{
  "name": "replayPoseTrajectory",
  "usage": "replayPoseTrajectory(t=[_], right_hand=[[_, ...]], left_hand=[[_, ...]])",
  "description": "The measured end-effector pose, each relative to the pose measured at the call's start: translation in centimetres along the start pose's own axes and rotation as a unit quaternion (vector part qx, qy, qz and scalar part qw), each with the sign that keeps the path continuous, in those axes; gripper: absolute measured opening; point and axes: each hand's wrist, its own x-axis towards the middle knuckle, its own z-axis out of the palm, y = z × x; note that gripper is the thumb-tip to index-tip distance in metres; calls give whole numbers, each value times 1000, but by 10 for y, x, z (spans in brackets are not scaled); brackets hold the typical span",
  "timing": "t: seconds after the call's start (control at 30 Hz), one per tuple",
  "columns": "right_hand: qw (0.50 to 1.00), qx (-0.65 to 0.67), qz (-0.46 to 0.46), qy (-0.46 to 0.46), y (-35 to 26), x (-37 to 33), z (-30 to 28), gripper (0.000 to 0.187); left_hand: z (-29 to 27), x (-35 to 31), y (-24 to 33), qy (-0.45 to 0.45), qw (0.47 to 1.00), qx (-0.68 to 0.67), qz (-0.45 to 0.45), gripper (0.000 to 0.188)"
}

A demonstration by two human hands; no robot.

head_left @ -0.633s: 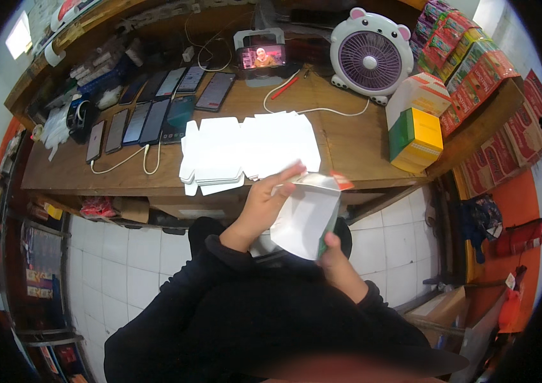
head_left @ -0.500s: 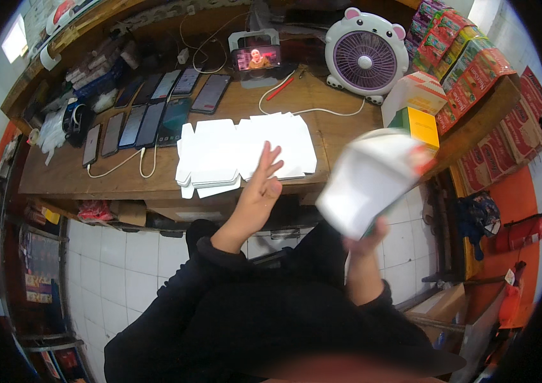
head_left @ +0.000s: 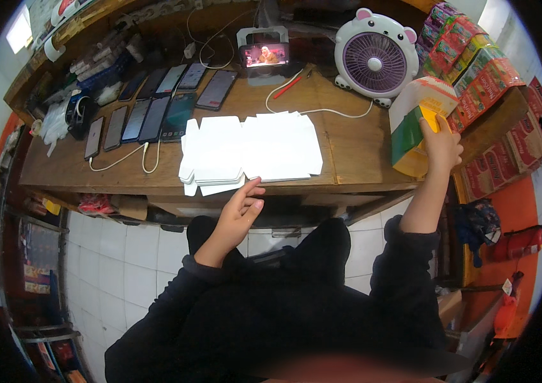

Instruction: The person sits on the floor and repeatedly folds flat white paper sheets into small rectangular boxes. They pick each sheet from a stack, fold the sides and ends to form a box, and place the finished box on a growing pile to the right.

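Observation:
My right hand [head_left: 443,145] grips a green and yellow box [head_left: 407,142] at the right end of the wooden table, its thumb and fingers over the yellow side. Right behind that box stands a white carton with an orange pattern [head_left: 433,96]. My left hand [head_left: 237,214] is just off the table's front edge, fingers stretched and slightly apart, holding nothing. Its fingertips are close to the front of a stack of flat white die-cut box blanks [head_left: 252,147]; whether they touch it I cannot tell.
Several phones [head_left: 149,118] lie at the left, some with white cables. At the back, a lit phone [head_left: 264,55] leans in a stand. A bear-shaped fan [head_left: 376,60] and hanging sachet strips [head_left: 481,83] are on the right. A red pen-like tool [head_left: 287,87] lies mid-table.
My right hand has moved up and right from in front of the table, where it held a blurred white-sided box, to the boxes at the right end. My left hand has lowered away from the blanks.

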Motion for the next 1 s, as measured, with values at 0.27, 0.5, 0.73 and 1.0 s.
replayPoseTrajectory(t=[0.27, 0.5, 0.73, 1.0], right_hand=[[998, 51, 0, 48, 14, -12, 56, 75], [932, 275, -159, 173, -31, -66, 47, 69], [617, 395, -651, -199, -168, -256, 67, 31], [633, 230, -716, -185, -203, -284, 90, 19]], left_hand=[[-7, -11, -5, 9, 1000, -10, -17, 48], [-17, -24, -10, 25, 1000, -3, 7, 46], [-39, -41, 3, 184, 974, -60, 117, 50], [-79, -73, 28, 292, 949, -50, 105, 49]])
